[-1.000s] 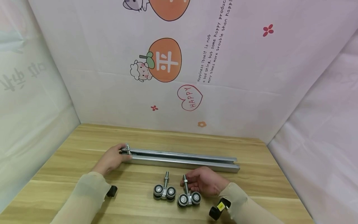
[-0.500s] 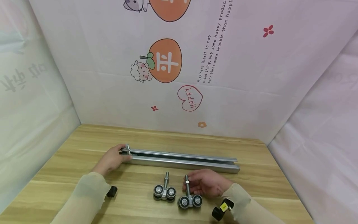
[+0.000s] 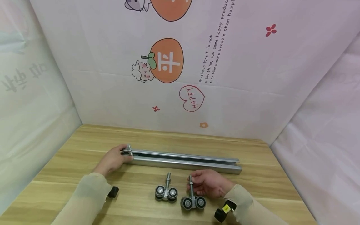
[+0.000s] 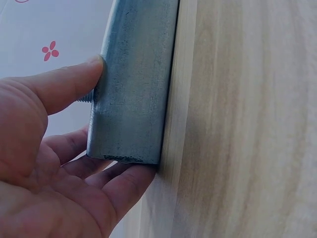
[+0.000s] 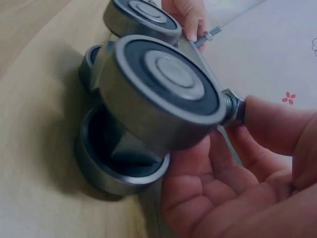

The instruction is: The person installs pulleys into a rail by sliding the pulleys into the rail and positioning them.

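A long metal sliding-door track (image 3: 180, 162) lies across the table, its slot facing up. My left hand (image 3: 113, 159) grips the left end of it, thumb on the near side wall and fingers about the end, as the left wrist view of the track (image 4: 131, 94) shows. Out of the slot there stands a threaded bolt (image 3: 129, 149). In front of the track, my right hand (image 3: 211, 184) pinches the upright bolt of a four-wheeled trolley roller (image 3: 193, 202). In the right wrist view the thumb (image 5: 277, 121) is at the roller's nut (image 5: 237, 109). A matching roller (image 3: 166, 192) stands just left of it.
Each wrist wears a small black camera; the right one (image 3: 225, 211) has a yellow label. Printed white cloth (image 3: 239, 109) rises behind the wooden table (image 3: 140, 212), with more white cloth at both sides.
My right hand and the roller in its fingers have shifted slightly to the right. The left hand, the track and the other roller stay in place.
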`<state>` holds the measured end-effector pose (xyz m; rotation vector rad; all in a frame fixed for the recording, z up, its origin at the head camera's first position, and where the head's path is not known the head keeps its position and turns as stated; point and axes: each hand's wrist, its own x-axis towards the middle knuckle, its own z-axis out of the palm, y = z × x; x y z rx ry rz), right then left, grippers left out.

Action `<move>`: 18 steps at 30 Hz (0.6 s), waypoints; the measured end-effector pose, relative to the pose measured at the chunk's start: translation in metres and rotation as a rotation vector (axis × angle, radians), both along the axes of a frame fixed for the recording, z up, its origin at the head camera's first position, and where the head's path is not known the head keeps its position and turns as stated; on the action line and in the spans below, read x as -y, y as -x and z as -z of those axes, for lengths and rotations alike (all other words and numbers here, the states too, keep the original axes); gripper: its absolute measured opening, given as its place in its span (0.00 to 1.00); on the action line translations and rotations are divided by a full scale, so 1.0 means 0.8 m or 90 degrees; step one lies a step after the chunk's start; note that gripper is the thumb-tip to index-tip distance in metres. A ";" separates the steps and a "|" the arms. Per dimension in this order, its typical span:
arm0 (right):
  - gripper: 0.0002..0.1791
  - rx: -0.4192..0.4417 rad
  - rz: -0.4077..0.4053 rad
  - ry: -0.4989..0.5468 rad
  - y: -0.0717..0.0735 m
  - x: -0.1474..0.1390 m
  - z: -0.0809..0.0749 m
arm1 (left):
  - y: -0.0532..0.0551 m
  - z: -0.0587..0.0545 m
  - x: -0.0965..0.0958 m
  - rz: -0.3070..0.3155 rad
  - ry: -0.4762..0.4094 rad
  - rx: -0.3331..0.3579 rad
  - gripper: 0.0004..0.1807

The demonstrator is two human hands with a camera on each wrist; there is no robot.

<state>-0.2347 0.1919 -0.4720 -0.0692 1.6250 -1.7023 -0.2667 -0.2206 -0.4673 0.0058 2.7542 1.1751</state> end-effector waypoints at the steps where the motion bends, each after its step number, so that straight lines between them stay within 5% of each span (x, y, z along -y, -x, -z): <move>1: 0.13 -0.005 0.009 -0.004 0.000 0.000 0.000 | 0.000 0.000 0.000 0.000 -0.002 0.001 0.46; 18: 0.15 -0.178 0.022 -0.064 0.011 -0.019 -0.029 | 0.002 0.001 -0.001 -0.007 0.003 -0.011 0.44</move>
